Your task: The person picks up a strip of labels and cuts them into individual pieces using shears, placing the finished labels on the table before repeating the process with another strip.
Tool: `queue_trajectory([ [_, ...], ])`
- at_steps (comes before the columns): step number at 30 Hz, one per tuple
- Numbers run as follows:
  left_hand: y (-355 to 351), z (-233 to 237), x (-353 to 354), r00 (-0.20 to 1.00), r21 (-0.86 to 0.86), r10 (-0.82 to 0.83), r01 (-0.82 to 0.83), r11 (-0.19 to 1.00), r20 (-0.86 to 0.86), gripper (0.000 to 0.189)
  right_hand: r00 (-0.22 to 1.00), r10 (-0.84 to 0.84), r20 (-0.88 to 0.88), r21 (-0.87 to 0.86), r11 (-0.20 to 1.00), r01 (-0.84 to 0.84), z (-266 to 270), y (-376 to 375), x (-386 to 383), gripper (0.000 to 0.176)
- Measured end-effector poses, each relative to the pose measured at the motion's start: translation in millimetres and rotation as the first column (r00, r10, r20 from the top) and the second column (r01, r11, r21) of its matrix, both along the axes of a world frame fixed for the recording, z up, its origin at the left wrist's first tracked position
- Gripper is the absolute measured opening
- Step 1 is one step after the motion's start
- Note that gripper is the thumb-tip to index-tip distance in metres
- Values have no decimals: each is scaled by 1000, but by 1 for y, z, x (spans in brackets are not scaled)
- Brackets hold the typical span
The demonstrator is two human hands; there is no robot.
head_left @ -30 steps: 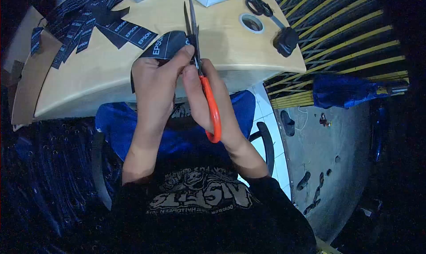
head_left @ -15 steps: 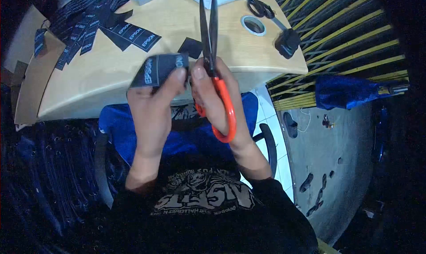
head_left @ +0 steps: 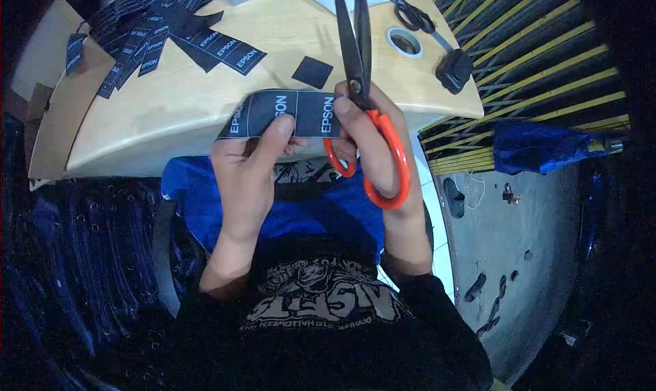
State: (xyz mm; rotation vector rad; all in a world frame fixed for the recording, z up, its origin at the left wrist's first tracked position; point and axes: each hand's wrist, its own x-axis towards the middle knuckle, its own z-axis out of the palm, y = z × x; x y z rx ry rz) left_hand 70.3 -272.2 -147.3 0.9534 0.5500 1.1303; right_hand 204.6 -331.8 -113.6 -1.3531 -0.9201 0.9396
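Note:
My left hand (head_left: 256,160) pinches a dark strip of EPSON labels (head_left: 281,114), held flat in front of the table edge. My right hand (head_left: 372,142) grips orange-handled scissors (head_left: 365,97), blades nearly closed and pointing away over the table; its thumb also presses the strip's right end. A small cut black square (head_left: 312,71) lies on the wooden table (head_left: 171,97) just beyond the strip.
A pile of cut EPSON labels (head_left: 154,32) lies at the table's far left. Black-handled scissors (head_left: 413,15), a round cable hole (head_left: 405,43) and a black object (head_left: 455,70) sit at the right end. A blue chair (head_left: 205,200) is under me; yellow slats (head_left: 533,56) at right.
The strip has been turned and spread out flat between both hands. The scissors moved right with blades nearly closed. A cut square now lies on the table.

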Motion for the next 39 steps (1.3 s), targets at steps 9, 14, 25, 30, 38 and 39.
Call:
queue_trajectory([
  [9,3,0,1,996,135,25,-14,991,-84,20,1000,2,-27,66,998,0,8,5,5,18],
  [14,1,6,4,998,132,19,-11,991,-64,18,998,-53,25,69,996,51,8,6,7,15],
  [25,9,15,22,969,69,233,-239,969,76,6,979,-92,184,45,995,85,-47,-36,-33,26],
  [30,10,15,27,964,91,257,-263,961,72,5,951,-95,294,47,995,85,-51,-50,-45,34],
  [38,1,19,27,964,197,264,-264,944,25,10,921,14,389,36,999,-30,-33,-37,-43,45],
  [39,-2,21,28,958,128,278,-286,950,74,12,921,13,388,36,999,-29,-31,-35,-43,45],
])
